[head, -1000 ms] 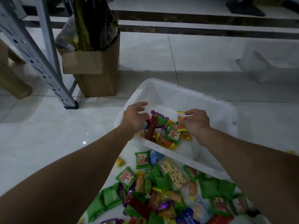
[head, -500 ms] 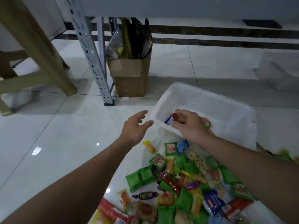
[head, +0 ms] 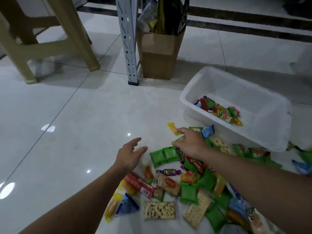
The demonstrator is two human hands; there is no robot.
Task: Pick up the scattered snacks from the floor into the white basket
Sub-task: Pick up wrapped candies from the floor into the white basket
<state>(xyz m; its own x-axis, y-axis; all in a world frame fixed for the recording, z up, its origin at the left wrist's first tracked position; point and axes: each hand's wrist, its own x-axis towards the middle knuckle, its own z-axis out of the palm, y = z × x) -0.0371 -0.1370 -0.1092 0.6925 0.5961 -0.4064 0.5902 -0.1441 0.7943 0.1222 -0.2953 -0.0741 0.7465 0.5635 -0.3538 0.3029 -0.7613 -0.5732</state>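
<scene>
Head view, return stroke of the gathering cycle. The floor (head: 84,115) of pale glossy tile carries everything. The basket (head: 263,119), white and mesh-walled, sits on it and serves as the landmark. A small heap (head: 219,110) of wrapped snacks lies inside the basket against its near-left wall, and the rest of the basket's bottom is bare. The pile (head: 187,190), far larger than the heap, spreads over the floor outside the basket's near side and reaches up to its wall.

Both hands were over the basket's interior a second ago and have since drawn out of it. The right hand (head: 190,142) left last. It now hangs over the pile's edge, just outside the basket's near-left corner, palm down, fingers extended and empty. The left hand (head: 130,154) hovers farther from the basket on the same side, fingers spread and holding nothing.

The yellow snack (head: 173,128) lies at the right forefinger's tip. Whether they touch cannot be told.

Judged from this, one load is delivered, the next grasp has not yet begun, and most snacks remain on the floor.
</scene>
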